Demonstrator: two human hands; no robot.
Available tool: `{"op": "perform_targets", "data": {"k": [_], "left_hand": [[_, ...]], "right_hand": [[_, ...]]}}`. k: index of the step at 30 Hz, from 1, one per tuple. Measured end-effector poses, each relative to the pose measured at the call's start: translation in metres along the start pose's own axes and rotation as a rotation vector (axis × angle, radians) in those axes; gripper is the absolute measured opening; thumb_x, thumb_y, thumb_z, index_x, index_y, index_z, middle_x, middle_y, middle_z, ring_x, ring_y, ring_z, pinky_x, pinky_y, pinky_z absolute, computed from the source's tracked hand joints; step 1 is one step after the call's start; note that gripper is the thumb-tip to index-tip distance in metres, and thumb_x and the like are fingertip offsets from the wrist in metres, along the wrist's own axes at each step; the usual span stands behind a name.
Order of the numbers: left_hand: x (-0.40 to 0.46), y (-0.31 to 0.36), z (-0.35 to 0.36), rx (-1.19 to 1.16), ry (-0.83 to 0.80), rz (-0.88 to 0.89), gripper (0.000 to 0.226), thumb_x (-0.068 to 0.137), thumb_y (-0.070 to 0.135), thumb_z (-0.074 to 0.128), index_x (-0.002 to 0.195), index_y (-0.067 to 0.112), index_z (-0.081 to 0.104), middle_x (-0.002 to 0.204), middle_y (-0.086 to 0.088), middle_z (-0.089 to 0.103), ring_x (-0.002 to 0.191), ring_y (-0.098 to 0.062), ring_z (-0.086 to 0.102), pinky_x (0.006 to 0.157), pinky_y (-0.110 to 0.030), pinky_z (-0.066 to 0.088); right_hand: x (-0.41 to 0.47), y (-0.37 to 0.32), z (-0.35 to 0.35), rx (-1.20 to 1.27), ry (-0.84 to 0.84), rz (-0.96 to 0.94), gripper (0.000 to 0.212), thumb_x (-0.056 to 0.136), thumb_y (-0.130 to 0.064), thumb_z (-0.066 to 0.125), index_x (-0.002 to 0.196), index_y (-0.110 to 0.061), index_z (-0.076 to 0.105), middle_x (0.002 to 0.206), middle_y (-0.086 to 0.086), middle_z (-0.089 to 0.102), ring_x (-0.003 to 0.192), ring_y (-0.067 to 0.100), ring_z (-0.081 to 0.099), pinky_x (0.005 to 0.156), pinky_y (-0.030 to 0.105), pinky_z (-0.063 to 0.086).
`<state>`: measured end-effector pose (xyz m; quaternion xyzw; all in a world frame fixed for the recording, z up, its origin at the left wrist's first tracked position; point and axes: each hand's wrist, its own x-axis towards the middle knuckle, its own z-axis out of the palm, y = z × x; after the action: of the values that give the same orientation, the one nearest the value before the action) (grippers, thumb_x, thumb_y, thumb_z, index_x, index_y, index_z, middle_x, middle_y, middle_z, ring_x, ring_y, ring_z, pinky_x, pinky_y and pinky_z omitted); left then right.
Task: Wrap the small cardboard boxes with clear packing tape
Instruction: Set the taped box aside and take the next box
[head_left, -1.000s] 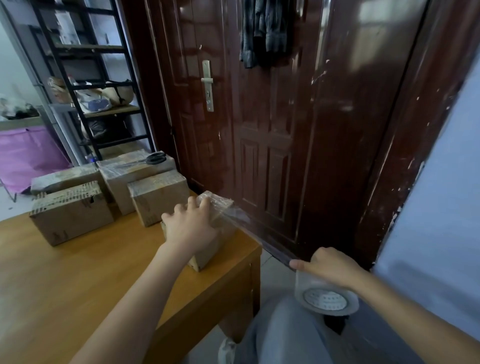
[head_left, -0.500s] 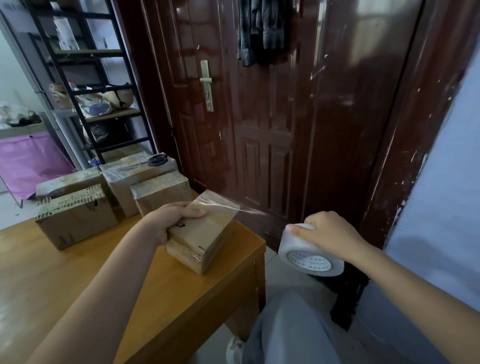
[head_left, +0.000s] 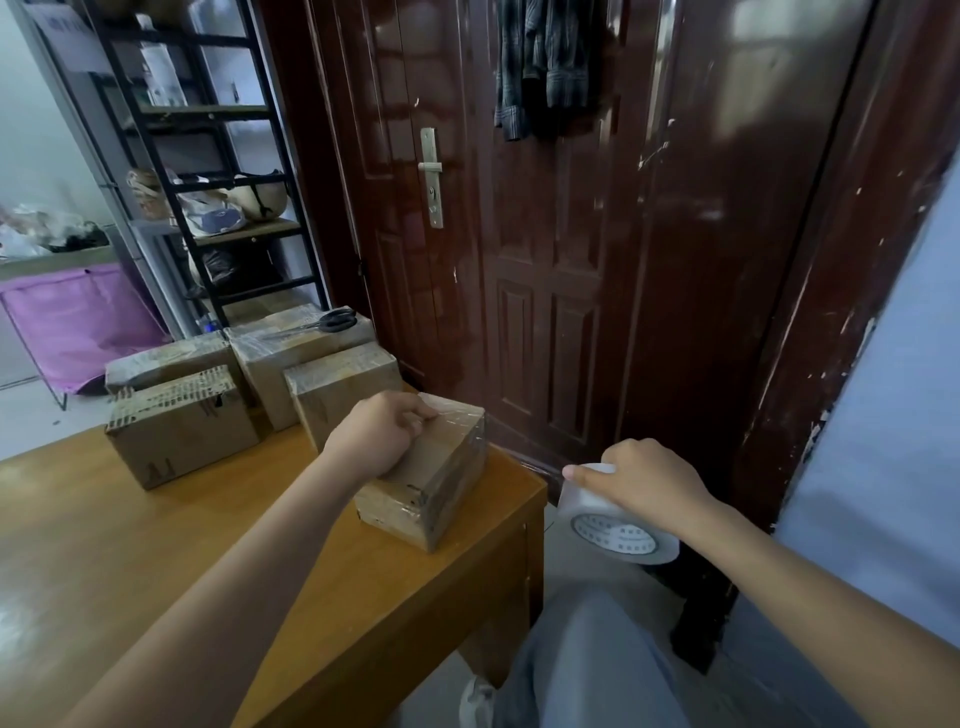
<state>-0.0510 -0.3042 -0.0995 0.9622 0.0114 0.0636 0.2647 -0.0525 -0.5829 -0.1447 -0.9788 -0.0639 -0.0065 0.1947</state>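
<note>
A small cardboard box (head_left: 436, 483), partly covered in clear tape, lies near the right corner of the wooden table (head_left: 156, 561). My left hand (head_left: 376, 434) rests on top of it with curled fingers that grip its far upper edge. My right hand (head_left: 641, 480) holds a white roll of clear packing tape (head_left: 613, 525) beyond the table's right edge, over my knee. A thin strip of tape runs from the box's right side toward the roll.
Several other cardboard boxes (head_left: 182, 431) stand at the table's back left, and black scissors (head_left: 324, 323) lie on the rear one. A dark red door (head_left: 545, 260) is close behind. A black shelf rack (head_left: 208, 171) stands at the left.
The box has been turned and laid flat again under my left hand. My right hand has dropped the tape roll lower, keeping the strip stretched from the box.
</note>
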Motion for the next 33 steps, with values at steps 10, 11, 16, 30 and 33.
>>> {"op": "perform_targets", "data": {"k": [10,11,16,30,33], "left_hand": [[-0.004,0.029,0.012,0.577,-0.077,0.075,0.064,0.087,0.054,0.057,0.132,0.014,0.034,0.104,-0.005,0.054,0.086,-0.025,0.057,0.063,-0.032,0.045],[-0.004,0.029,0.007,0.473,-0.089,0.059,0.056,0.087,0.050,0.059,0.125,0.015,0.038,0.098,-0.003,0.055,0.082,-0.023,0.057,0.063,-0.034,0.046],[-0.004,0.017,-0.010,-0.644,-0.308,-0.224,0.028,0.080,0.025,0.074,0.098,0.010,0.059,0.082,-0.006,0.069,0.072,-0.022,0.068,0.069,-0.034,0.054],[0.003,-0.008,-0.016,0.109,-0.197,0.143,0.036,0.100,0.026,0.049,0.134,0.037,0.056,0.150,0.008,0.043,0.135,-0.016,0.042,0.108,-0.031,0.033],[-0.009,0.021,-0.014,0.495,-0.115,0.141,0.049,0.096,0.059,0.035,0.118,0.028,0.066,0.113,0.002,0.067,0.101,-0.021,0.061,0.082,-0.035,0.046]], "right_hand": [[0.010,0.011,0.000,0.271,-0.076,-0.027,0.059,0.085,-0.062,0.058,0.053,-0.018,0.034,0.049,-0.004,0.030,0.046,0.012,0.032,0.051,0.029,0.024],[0.011,0.011,-0.008,0.341,-0.078,-0.042,0.059,0.084,-0.060,0.059,0.051,-0.018,0.034,0.048,-0.004,0.030,0.045,0.014,0.033,0.051,0.029,0.025],[0.016,-0.005,-0.040,0.572,-0.059,-0.137,0.054,0.087,-0.048,0.064,0.052,-0.015,0.040,0.051,0.003,0.034,0.048,0.019,0.036,0.051,0.028,0.029],[0.019,-0.036,-0.020,0.311,0.048,-0.174,0.055,0.087,-0.051,0.063,0.054,-0.016,0.035,0.049,-0.004,0.032,0.044,0.011,0.033,0.047,0.024,0.024],[0.018,-0.036,-0.016,0.329,0.055,-0.179,0.054,0.088,-0.053,0.061,0.057,-0.015,0.038,0.052,-0.002,0.035,0.048,0.013,0.036,0.050,0.026,0.026]]}}
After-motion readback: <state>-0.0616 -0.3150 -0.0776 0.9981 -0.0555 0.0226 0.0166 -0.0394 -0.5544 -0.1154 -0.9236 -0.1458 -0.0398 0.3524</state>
